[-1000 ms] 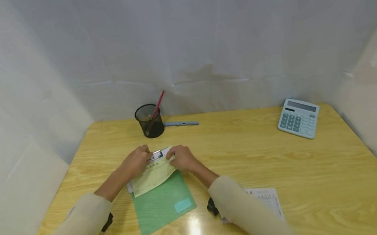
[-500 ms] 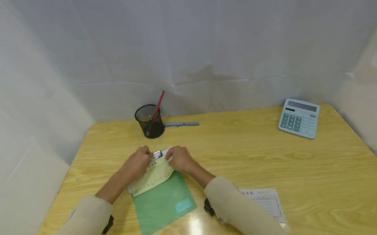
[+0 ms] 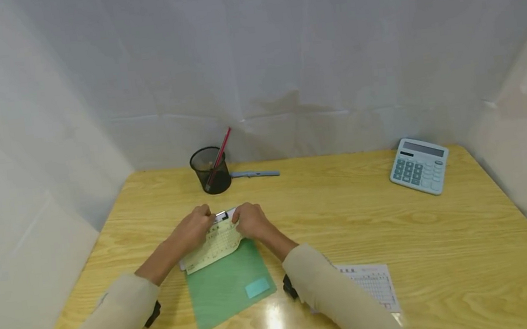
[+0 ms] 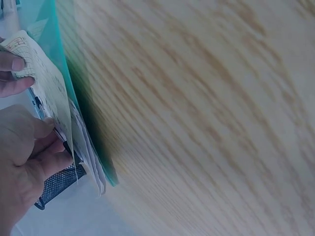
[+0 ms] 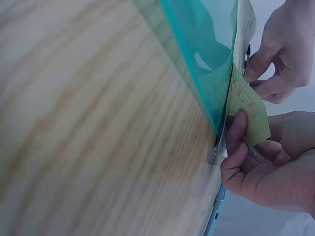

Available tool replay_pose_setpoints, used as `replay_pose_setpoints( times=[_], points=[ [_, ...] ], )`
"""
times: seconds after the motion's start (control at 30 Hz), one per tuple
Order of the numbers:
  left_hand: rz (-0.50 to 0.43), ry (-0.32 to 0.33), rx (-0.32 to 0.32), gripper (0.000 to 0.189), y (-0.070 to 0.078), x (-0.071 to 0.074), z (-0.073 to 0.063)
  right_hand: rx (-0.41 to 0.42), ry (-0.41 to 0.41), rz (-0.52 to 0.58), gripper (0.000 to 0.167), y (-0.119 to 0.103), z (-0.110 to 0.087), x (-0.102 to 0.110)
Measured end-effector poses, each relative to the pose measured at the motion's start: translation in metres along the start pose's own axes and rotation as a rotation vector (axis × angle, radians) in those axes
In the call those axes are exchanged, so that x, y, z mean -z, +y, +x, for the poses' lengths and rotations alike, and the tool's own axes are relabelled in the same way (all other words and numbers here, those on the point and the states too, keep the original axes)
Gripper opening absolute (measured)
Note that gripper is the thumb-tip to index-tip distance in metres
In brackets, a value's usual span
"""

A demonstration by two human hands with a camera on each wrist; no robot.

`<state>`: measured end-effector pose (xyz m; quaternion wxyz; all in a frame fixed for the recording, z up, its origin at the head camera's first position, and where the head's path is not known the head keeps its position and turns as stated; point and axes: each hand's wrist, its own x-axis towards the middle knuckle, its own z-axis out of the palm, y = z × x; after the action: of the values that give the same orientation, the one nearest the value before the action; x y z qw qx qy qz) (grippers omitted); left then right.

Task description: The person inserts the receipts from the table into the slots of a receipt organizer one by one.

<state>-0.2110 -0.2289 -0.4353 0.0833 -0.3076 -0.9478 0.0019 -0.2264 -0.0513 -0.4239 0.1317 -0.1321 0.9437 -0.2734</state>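
Note:
A green plastic folder (image 3: pixel 231 287) with a pale blue label lies left of centre on the desk. Over its upper part is a yellow printed form (image 3: pixel 214 249), on top of white sheets by a metal clip (image 3: pixel 221 216). My left hand (image 3: pixel 193 231) pinches the clip's left end; in the left wrist view, thumb and fingertips close around a dark end piece at the paper's edge. My right hand (image 3: pixel 252 221) pinches the form's upper right corner. The right wrist view shows the thumb on the bent yellow corner and fingers behind it.
Behind the folder stands a black mesh pen cup (image 3: pixel 211 173) with a red pencil (image 3: pixel 223 144). A blue pen (image 3: pixel 256 174) lies beside it. A calculator (image 3: pixel 420 165) sits at the back right. Partly under the right sleeve lies a white printed form (image 3: pixel 375 285).
Both hands stay at the top of the folder. The right forearm has shifted slightly left, showing more of the white form. The yellow form has moved only a little.

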Motion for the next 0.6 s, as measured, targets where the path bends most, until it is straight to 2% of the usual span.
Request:
replay_pose_setpoints(
  times=[0.23, 0.6],
  points=[
    [0.009, -0.002, 0.004, 0.014, 0.0009, 0.0003, -0.0001, -0.051, -0.014, 0.048, 0.018, -0.0031, 0.0024, 0.0004],
    [0.008, -0.003, -0.003, 0.014, 0.0, 0.0006, 0.0005, -0.058, -0.004, 0.062, 0.019, -0.0038, 0.0025, 0.0048]
  ],
)
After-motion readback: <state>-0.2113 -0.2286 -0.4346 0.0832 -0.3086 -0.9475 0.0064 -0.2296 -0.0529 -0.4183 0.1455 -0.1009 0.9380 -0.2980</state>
